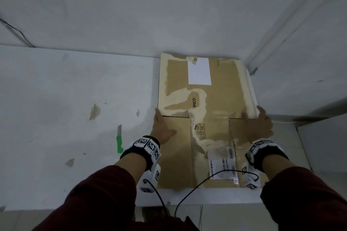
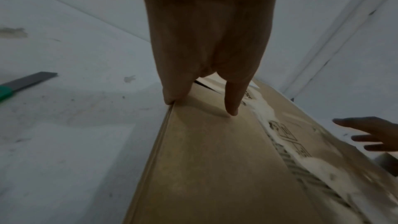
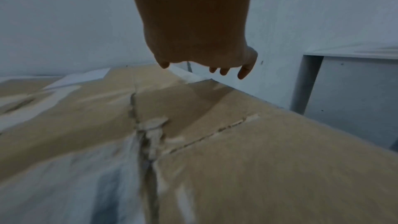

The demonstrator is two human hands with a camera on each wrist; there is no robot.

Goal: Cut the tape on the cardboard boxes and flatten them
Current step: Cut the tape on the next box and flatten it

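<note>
Box position: The cardboard box (image 1: 202, 118) lies collapsed flat on the white table (image 1: 65, 90), at its right end, with the far edge near the wall and the near edge at the table front.
Long axis: It runs away from me, front edge to wall; the cross crease sits at about mid-length, level with both of my hands.
Left hand: My left hand (image 1: 162, 127) rests on the box's left edge, fingers straight and pointing away, holding nothing. The thumb lies on the panel.
Right hand: My right hand (image 1: 260, 125) is spread over the right edge, fingers extended and relaxed, gripping nothing.
Governing relation: The box lies directly under and between my hands, so I judge the next press goes straight down, both hands equally near.
Cutter: The green-handled knife (image 1: 119, 139) lies on the table left of the box, apart from it and nearest my left hand.
Head view only: It shows the whole outline, the white label (image 1: 199, 72) and the torn tape residue.
Left wrist view only: It shows my fingertips (image 2: 171, 99) on the stacked edge layers.
Right wrist view only: It shows my right fingertips (image 3: 243, 72) lifted clear of the board; contact of the palm I cannot tell.
</note>
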